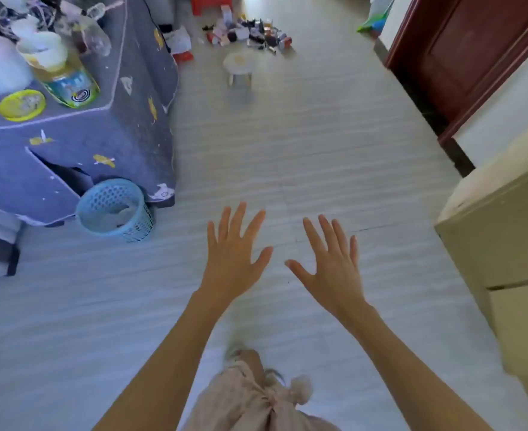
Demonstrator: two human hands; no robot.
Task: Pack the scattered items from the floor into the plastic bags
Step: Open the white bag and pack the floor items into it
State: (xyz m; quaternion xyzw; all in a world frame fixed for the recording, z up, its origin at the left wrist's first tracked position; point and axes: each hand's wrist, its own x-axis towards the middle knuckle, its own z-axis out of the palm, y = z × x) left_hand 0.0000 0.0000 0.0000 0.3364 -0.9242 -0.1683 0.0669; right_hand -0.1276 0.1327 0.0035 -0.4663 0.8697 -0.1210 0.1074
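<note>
Low centre of frame: left hand and right hand held out side by side, fingers spread, grasping nothing. Top centre, well apart from both: scattered items heaped on the pale floor, small white stool just below them. At left, cloth-covered table with blue mesh basket at its foot.

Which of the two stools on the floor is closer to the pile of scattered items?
The red stool, right behind the pile; the white round stool stands apart on the near side.
</note>
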